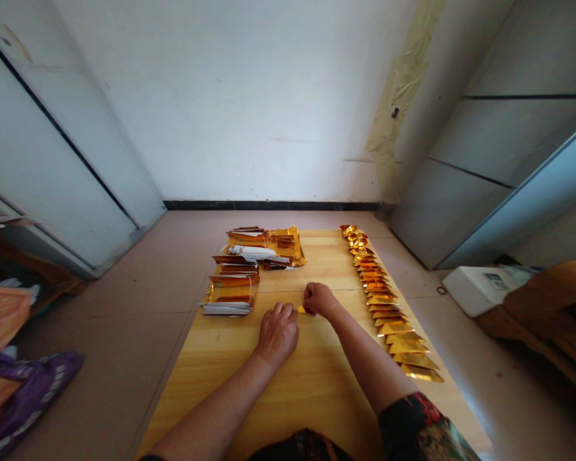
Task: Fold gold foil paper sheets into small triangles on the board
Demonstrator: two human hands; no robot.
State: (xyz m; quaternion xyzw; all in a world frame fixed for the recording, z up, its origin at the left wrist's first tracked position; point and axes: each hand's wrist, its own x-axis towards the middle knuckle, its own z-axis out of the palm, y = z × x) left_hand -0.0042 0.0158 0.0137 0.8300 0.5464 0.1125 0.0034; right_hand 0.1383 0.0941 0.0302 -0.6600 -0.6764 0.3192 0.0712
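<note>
Gold foil (301, 310) poked out as a small pointed tip from under the right hand (319, 299), whose fingers were closed around it in a pinch, hiding most of the piece. The left hand (277, 333) lay knuckles up on the wooden tabletop (288, 410), fingers loosely curled, just beside the foil and holding nothing that could be seen. Both forearms reached in from the bottom of the view, and a dark floral sleeve (417, 426) covered the right upper arm. Left of the hands lay a stack of gold foil sheets (233, 289) with white paper at its base, and a looser pile of foil packets (264, 246) sat farther along the board. To the right, folded gold foil triangles (388, 328) ran in a long overlapping row near the board's edge. Beyond the table rose a white wall (230, 96) with black skirting (269, 205). A white plastic box (475, 290) sat on wooden furniture (542, 307) at right, and a purple bag (29, 403) lay at left.
</note>
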